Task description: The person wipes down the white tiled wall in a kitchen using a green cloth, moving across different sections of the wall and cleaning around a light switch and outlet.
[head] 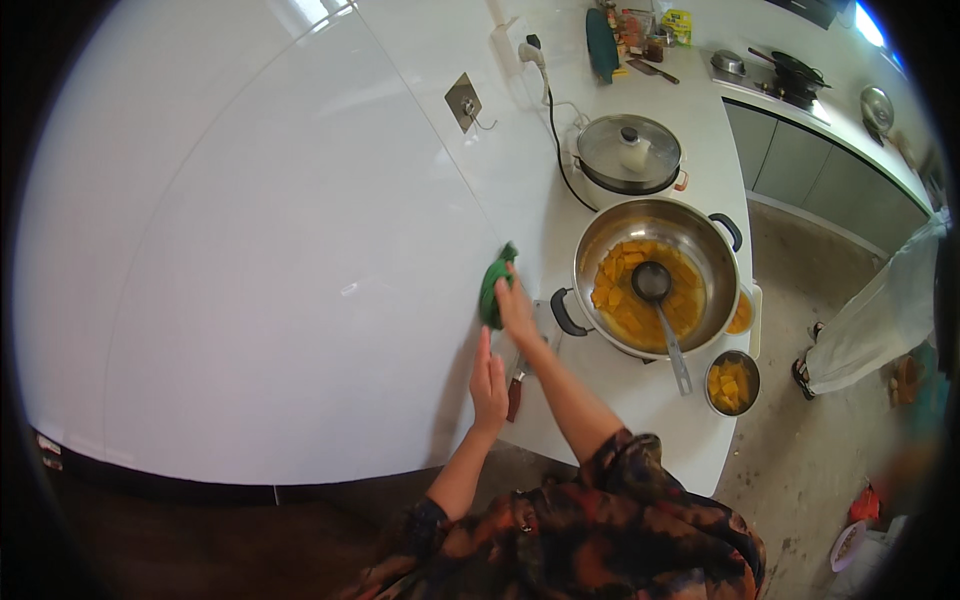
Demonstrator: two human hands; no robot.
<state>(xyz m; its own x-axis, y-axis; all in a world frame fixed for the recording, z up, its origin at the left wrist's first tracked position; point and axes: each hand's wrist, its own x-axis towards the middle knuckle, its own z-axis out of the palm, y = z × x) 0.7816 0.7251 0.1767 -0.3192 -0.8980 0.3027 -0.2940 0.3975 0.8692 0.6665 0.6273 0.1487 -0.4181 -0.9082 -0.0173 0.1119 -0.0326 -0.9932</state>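
My right hand [516,306] presses a bunched green cloth [492,294] against the white tiled wall [300,262]. Just below it, my left hand [489,390] is held upright by the same wall, fingers stretched out and nothing in them; whether its palm touches the wall cannot be told. Partly hidden by my right forearm, a knife with a brown handle [514,399] lies along the counter's wall side. To the right of my hands stands a large steel pot [709,225] with two black handles. Orange chunks in liquid [619,281] fill its bottom, and a ladle [651,282] rests inside.
A steel bowl [730,384] of orange pieces sits near the counter edge. Behind the pot is a lidded electric cooker [628,154], its cord running to a wall socket [511,41]. A cleaver [652,71] lies farther back. A person in pale trousers [874,330] stands at right.
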